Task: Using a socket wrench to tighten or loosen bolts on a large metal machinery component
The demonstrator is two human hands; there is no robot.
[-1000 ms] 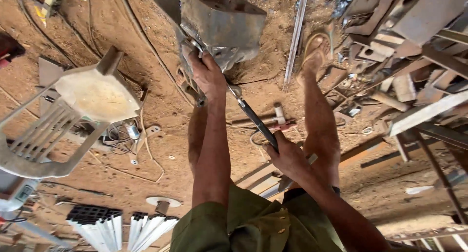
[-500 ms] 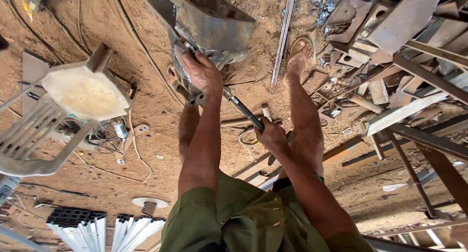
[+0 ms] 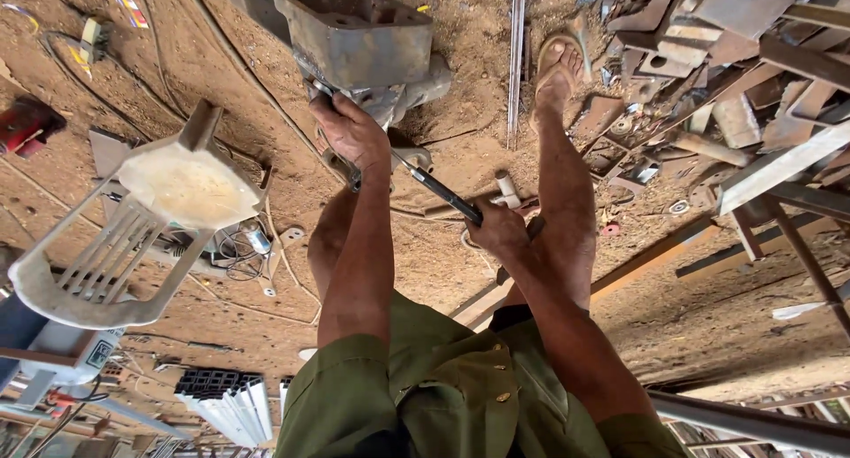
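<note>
Looking down from the head camera: left hand (image 3: pixel 352 132) clamped around the upper end of a dark metal bar (image 3: pixel 440 192) right against the grey metal block (image 3: pixel 361 34) on the sandy floor (image 3: pixel 221 59). Right hand (image 3: pixel 498 232) wrapped shut on the bar's lower end, fingers (image 3: pixel 478 236) fully curled. Best handled, by the look of it, with both grips firm and the bar kept seated at the block. White plastic chair (image 3: pixel 150 210) off left; sandalled foot (image 3: pixel 558 73) beside scrap metal (image 3: pixel 708 59).
</note>
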